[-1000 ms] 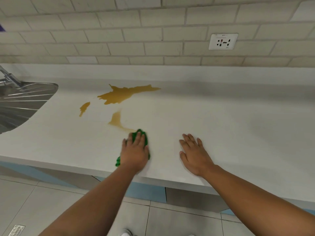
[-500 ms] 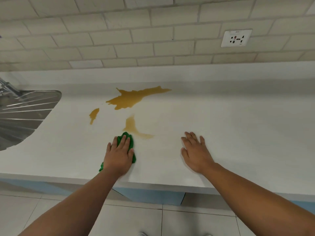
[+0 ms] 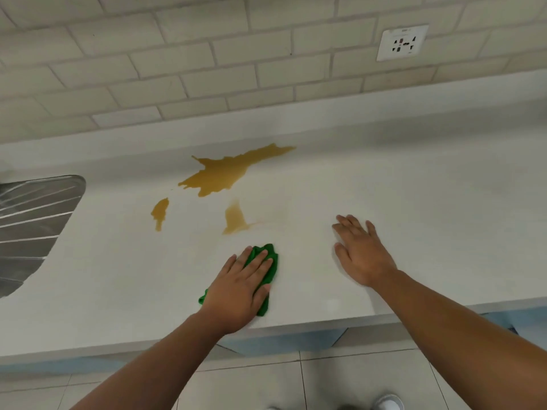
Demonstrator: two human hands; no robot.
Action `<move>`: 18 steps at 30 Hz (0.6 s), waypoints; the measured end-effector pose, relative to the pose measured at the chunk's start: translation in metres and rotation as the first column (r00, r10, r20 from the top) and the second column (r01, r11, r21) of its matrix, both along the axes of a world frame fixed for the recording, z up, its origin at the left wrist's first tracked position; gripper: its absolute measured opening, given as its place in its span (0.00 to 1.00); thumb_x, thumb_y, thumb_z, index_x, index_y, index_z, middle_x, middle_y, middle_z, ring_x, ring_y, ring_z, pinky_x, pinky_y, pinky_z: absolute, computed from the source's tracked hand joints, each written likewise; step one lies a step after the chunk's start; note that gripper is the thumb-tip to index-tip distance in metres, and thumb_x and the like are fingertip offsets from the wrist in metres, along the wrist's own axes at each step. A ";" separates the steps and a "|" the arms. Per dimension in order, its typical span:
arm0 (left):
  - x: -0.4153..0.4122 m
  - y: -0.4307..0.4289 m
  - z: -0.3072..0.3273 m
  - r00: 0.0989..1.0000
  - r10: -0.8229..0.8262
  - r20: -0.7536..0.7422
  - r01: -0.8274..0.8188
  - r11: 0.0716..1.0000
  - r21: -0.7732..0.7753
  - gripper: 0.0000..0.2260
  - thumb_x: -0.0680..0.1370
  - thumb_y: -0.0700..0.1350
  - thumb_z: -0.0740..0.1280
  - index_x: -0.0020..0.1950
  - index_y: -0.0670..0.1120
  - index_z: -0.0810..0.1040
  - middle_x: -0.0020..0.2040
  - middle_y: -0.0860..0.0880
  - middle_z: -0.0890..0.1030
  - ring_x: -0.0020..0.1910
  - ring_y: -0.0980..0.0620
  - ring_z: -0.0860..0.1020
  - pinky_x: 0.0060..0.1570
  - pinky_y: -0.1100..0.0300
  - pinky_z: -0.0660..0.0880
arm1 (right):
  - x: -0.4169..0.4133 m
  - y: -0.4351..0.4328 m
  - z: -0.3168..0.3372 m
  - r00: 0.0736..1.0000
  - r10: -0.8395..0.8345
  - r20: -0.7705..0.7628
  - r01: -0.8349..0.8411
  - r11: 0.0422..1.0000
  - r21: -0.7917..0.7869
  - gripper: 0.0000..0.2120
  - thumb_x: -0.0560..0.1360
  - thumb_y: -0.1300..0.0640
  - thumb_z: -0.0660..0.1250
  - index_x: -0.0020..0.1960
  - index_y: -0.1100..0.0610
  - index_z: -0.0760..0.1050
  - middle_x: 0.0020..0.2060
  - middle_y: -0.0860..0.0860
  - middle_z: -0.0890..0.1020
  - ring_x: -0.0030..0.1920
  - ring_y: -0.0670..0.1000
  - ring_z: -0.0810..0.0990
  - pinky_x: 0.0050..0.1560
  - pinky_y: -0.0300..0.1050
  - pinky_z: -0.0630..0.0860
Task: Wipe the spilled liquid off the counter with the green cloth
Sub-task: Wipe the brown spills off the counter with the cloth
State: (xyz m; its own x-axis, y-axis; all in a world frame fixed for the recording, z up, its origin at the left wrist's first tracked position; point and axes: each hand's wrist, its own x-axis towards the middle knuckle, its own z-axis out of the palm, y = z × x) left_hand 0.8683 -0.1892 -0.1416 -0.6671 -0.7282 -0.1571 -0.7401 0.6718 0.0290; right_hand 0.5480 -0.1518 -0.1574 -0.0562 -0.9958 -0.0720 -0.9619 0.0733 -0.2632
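Cloth (image 3: 271, 261), green, lies low in the middle of the frame under my left hand (image 3: 239, 287), whose straight fingers press it. My right hand (image 3: 362, 255) rests flat and open on the worktop (image 3: 444, 217). Brown spilled liquid (image 3: 225, 176) sits just above the cloth.

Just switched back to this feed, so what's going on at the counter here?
A person is cleaning the white counter. The left hand presses flat on the green cloth near the front edge, just short of the nearest yellow-brown patch, which looks thinly smeared. The right hand rests flat on bare counter beside it. The large patch and a small patch farther back lie unwiped.
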 end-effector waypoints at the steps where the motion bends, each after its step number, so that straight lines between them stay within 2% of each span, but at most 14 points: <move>1: 0.009 -0.013 0.001 0.997 0.075 0.004 -0.075 0.997 -0.004 0.27 0.83 0.61 0.41 0.81 0.55 0.46 0.80 0.57 0.45 0.79 0.52 0.37 0.77 0.51 0.40 | 0.001 0.000 0.001 1.000 -0.002 -0.008 0.002 1.000 0.003 0.30 0.80 0.45 0.43 0.79 0.54 0.56 0.80 0.48 0.53 0.80 0.48 0.45 0.78 0.54 0.40; 4: -0.004 -0.051 0.002 0.969 0.243 0.031 -0.243 0.970 -0.011 0.27 0.83 0.59 0.40 0.81 0.52 0.46 0.81 0.54 0.45 0.79 0.48 0.40 0.77 0.48 0.42 | 0.001 -0.001 0.001 1.000 -0.010 -0.016 0.010 1.000 0.009 0.33 0.78 0.42 0.41 0.80 0.54 0.52 0.80 0.48 0.52 0.80 0.47 0.45 0.78 0.54 0.40; 7: -0.049 -0.063 0.001 0.960 0.281 0.018 -0.280 0.960 -0.022 0.27 0.83 0.57 0.40 0.81 0.51 0.46 0.81 0.52 0.46 0.79 0.45 0.43 0.77 0.45 0.44 | 0.000 -0.001 -0.001 0.999 -0.009 -0.030 0.009 1.000 0.000 0.36 0.77 0.38 0.38 0.80 0.54 0.53 0.80 0.47 0.52 0.79 0.47 0.45 0.79 0.54 0.40; 9: -0.077 -0.058 0.001 0.977 0.213 0.009 -0.213 0.977 -0.006 0.27 0.83 0.57 0.40 0.81 0.51 0.46 0.81 0.52 0.46 0.79 0.45 0.42 0.77 0.45 0.44 | 0.000 -0.002 -0.001 1.000 -0.012 -0.018 0.012 1.000 -0.010 0.37 0.76 0.37 0.37 0.80 0.54 0.54 0.80 0.47 0.52 0.79 0.47 0.45 0.79 0.54 0.40; 12: -0.095 -0.032 0.003 1.000 0.021 0.003 -0.021 1.000 0.013 0.27 0.83 0.58 0.42 0.81 0.51 0.48 0.81 0.52 0.48 0.80 0.46 0.43 0.77 0.46 0.42 | 0.001 -0.002 0.001 1.000 -0.014 -0.011 0.014 1.000 -0.004 0.38 0.75 0.38 0.36 0.80 0.53 0.54 0.80 0.47 0.52 0.79 0.47 0.46 0.79 0.52 0.40; 15: -0.072 -0.003 0.002 0.991 -0.128 -0.030 0.129 0.992 0.014 0.26 0.83 0.59 0.44 0.81 0.54 0.51 0.80 0.55 0.49 0.80 0.49 0.42 0.77 0.48 0.42 | 0.003 -0.001 0.003 0.999 -0.027 -0.019 0.027 1.000 0.001 0.38 0.74 0.39 0.37 0.80 0.53 0.55 0.80 0.48 0.54 0.79 0.48 0.48 0.79 0.52 0.42; 18: -0.025 0.003 0.000 0.990 -0.129 -0.060 0.131 0.991 0.033 0.26 0.83 0.61 0.45 0.80 0.57 0.51 0.79 0.59 0.47 0.79 0.54 0.40 0.77 0.53 0.41 | 0.010 -0.008 0.006 0.995 -0.075 -0.062 0.074 0.997 -0.025 0.37 0.74 0.39 0.40 0.77 0.54 0.62 0.78 0.50 0.61 0.78 0.52 0.55 0.77 0.55 0.50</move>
State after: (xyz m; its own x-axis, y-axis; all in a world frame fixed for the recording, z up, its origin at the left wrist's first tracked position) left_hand 0.8432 -0.1858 -0.1414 -0.7644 -0.6293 -0.1405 -0.6431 0.7599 0.0953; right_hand 0.5579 -0.1597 -0.1515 -0.1337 -0.9901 -0.0435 -0.9687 0.1398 -0.2052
